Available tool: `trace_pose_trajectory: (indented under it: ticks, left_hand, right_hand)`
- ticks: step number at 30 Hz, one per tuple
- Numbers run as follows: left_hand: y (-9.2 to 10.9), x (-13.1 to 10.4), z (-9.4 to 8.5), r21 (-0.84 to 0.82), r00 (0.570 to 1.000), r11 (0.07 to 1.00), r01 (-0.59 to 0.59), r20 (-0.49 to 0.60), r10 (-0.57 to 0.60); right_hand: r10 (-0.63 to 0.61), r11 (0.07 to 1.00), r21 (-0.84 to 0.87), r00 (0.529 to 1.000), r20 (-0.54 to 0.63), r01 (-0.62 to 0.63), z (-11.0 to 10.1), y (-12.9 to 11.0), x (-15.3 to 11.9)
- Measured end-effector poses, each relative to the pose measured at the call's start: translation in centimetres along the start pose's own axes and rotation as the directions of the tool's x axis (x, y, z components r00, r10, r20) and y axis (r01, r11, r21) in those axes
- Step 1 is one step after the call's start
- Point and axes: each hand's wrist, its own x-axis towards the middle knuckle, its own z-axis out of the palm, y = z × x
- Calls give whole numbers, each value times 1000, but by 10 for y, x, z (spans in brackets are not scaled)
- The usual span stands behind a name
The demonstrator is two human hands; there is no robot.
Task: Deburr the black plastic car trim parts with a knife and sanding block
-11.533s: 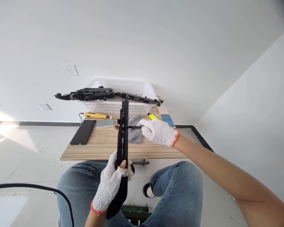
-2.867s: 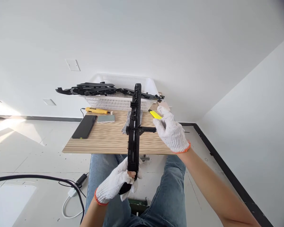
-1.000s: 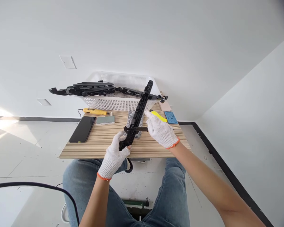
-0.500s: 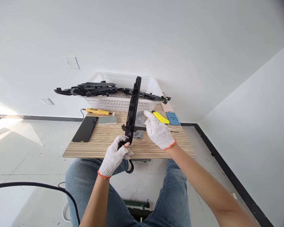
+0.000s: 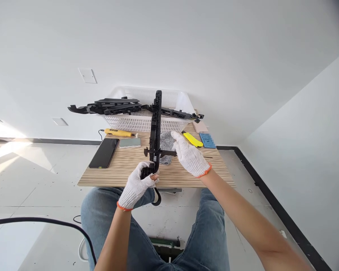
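Observation:
A long black plastic part (image 5: 155, 128) stands nearly upright over the small wooden table (image 5: 124, 171). My left hand (image 5: 137, 184), in a white knit glove, grips its lower end near the table's front edge. My gloved right hand (image 5: 188, 156) holds the short black arm that sticks out from the part's right side, fingers pointing toward the part. A grey cloth (image 5: 167, 145) lies on the table just behind it.
A white mesh basket (image 5: 135, 124) at the table's back carries several long black parts (image 5: 113, 107). On the table lie a black phone (image 5: 104, 152), a grey block (image 5: 130, 142), a yellow tool (image 5: 118, 133), a yellow cutter (image 5: 193, 139) and a blue pad (image 5: 207, 140). A black cable (image 5: 45, 222) crosses the floor at left.
The black part swung from leaning right to nearly upright. My left hand slid up to grip it at the table's edge; my right hand stayed on its side arm.

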Motion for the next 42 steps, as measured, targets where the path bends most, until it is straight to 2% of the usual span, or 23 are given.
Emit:
trace_pose_trajectory:
  ticks: [4,7,11,14,16,20,25,28,30,35,39,42]
  left_hand:
    - [4,-2,2,-74,999,996,45,5,-45]
    - [7,-2,4,-94,998,994,64,-6,-65]
    - [7,-1,4,-66,999,997,48,-23,-50]
    - [6,0,4,-18,999,1000,23,-36,-24]
    - [6,0,4,-34,999,999,24,-41,-25]
    - [7,0,5,-86,999,995,42,-29,-45]
    - [4,1,5,-64,999,997,41,-33,-44]
    - [0,2,3,-48,999,999,20,-37,-22]
    - [-2,2,1,-4,999,1000,1,-34,-1]
    - [-2,1,1,43,1000,999,9,3,-9]
    - [1,0,2,26,1000,999,24,1,-25]
    - [3,-1,2,2,999,999,35,-3,-35]
  right_hand:
    - [-56,995,87,998,10,55,-1,8,1]
    - [-24,992,128,1000,18,21,-3,7,1]
    - [136,977,165,991,-6,-134,-5,0,1]
    - [282,950,151,959,-38,-274,-6,-5,1]
    - [322,938,154,945,-59,-310,-6,-7,2]
    - [325,934,174,944,-49,-312,-7,-9,2]
    - [293,954,42,954,67,-296,-13,-10,1]
    - [260,964,16,955,146,-265,-16,-11,-1]
    - [280,958,14,947,155,-286,-17,-12,-1]
    - [313,949,-62,946,79,-309,-15,-16,1]
    - [230,959,-167,973,-19,-230,-9,-16,2]
    - [144,976,-149,982,-123,-162,-4,-10,0]
